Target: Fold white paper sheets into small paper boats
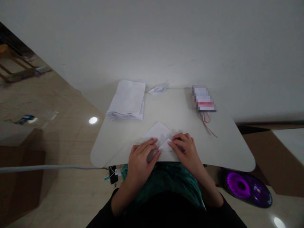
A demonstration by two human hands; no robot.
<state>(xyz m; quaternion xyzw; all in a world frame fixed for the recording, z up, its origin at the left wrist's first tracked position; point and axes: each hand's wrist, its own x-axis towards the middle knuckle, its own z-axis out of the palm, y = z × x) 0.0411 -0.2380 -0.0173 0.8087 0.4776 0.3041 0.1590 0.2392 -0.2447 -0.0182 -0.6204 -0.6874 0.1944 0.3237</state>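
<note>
Head view, white paper: a sheet of white paper (158, 128) lies at the near middle of the tabletop (220, 152), one corner pointing far, a smaller folded flap at its near side.
Left hand: the left hand (143, 155) curves over the paper's left side, fingertips and thumb touching it; whether it grips or only presses, I cannot tell.
Right hand: the right hand (186, 148) pinches the flap's edge between thumb and forefinger, the other fingers curled in.
Paper stack: a thick stack of paper (128, 98) sits at the far left of the tabletop.
Small folded piece: a folded scrap (158, 89) lies just right of the stack, by the wall (152, 41).
Writing: a flat item (203, 95) at far right is pixelated, pale with a red band; its print is unreadable.
Cord: a pink cord (207, 118) trails from the item's near end.
Floor, right: a purple-lit device (238, 185) lies near a cardboard box (273, 163).
Floor, left: more cardboard (23, 180) stands near; a wooden stool (14, 57) is far.
</note>
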